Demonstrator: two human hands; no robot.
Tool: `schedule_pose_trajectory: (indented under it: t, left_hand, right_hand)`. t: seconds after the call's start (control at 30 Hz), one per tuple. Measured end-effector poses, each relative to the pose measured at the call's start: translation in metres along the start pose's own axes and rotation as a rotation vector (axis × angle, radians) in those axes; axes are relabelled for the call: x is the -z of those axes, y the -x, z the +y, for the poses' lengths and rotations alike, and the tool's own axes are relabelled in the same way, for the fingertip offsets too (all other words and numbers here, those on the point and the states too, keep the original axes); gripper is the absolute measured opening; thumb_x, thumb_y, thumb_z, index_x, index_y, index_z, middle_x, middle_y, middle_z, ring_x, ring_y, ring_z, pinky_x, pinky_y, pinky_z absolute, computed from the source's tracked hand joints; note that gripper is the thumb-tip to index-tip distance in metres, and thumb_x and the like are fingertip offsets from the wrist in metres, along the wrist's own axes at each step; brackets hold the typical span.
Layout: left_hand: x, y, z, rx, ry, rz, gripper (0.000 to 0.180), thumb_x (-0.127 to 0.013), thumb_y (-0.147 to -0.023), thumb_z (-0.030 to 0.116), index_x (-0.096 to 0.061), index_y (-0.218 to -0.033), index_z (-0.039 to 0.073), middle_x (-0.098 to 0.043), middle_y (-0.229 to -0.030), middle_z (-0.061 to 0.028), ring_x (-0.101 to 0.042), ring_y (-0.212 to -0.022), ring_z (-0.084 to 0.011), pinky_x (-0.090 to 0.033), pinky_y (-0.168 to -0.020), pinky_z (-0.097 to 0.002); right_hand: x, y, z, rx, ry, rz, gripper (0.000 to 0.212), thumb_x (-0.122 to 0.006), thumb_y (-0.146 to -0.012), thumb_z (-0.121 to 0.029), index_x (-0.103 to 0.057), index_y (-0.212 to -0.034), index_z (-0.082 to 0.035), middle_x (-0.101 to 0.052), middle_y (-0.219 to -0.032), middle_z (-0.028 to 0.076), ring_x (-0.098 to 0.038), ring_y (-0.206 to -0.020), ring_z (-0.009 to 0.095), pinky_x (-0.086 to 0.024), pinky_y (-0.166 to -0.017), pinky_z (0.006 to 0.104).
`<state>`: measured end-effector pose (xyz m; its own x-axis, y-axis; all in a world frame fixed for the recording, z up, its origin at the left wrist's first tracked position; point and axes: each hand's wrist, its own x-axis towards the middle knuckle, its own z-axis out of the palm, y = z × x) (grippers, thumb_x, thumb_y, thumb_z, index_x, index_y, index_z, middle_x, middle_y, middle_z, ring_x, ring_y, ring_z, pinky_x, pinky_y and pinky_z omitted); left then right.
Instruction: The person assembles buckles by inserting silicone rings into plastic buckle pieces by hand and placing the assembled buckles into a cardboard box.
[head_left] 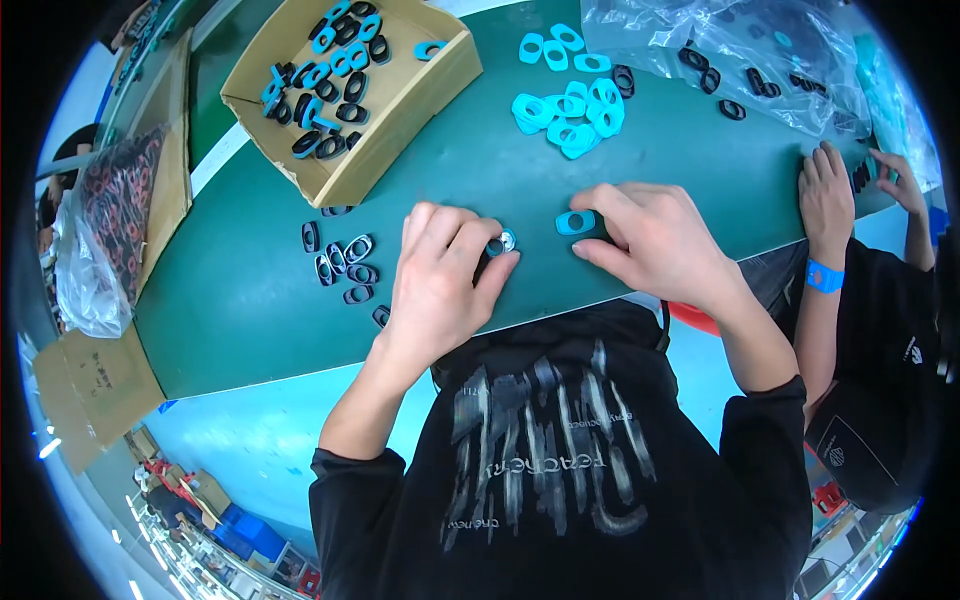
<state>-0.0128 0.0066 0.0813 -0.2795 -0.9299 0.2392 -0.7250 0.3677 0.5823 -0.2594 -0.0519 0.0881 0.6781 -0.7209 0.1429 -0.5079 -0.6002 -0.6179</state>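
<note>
Between the thumb and fingers of my left hand [440, 275] is a small ring-shaped part [507, 240] with dark and silvery-white surfaces; my fingers cover much of it. My right hand [660, 235] curls around a teal oval ring piece [575, 222] with a dark centre. Its index finger meets the piece's right end, and the thumb lies just below. Left of my left hand, several black ring pieces [335, 260] are scattered on the green table [510, 345]. Beyond my right hand lies a pile of flat teal rings [570, 120].
An open cardboard box [415, 125] at the far left holds mixed teal and black pieces. Clear plastic sheeting [740, 50] with black rings spreads at the far right. A co-worker's hands [827, 195] work at the right. A plastic bag [90, 270] and cardboard flap [100, 385] lie left.
</note>
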Motion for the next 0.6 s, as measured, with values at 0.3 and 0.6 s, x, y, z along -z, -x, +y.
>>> schedule_pose_trajectory:
  t: [0.3,0.6]
  left_hand:
    - [0.002,-0.02,-0.01,-0.02,0.014,-0.024,0.028,-0.084,-0.073,0.006,-0.068,-0.095,0.003,-0.064,-0.094,-0.0124,-0.059,-0.092,-0.0327,-0.05,-0.08,-0.0403]
    - [0.004,-0.007,-0.014,-0.164,-0.034,-0.096,0.022,-0.08,-0.078,0.009,-0.066,-0.094,0.002,-0.06,-0.092,-0.0135,-0.057,-0.09,-0.0345,-0.048,-0.079,-0.0445]
  right_hand:
    - [-0.005,-0.016,0.007,0.046,0.033,0.048,0.023,-0.077,-0.084,-0.018,-0.066,-0.101,-0.007,-0.061,-0.074,0.009,-0.064,-0.07,0.029,-0.051,-0.064,0.0405]
    - [0.034,-0.047,0.065,-0.316,0.108,0.436,0.023,-0.074,-0.088,-0.021,-0.069,-0.104,-0.005,-0.066,-0.087,0.014,-0.066,-0.076,0.035,-0.054,-0.069,0.0442]
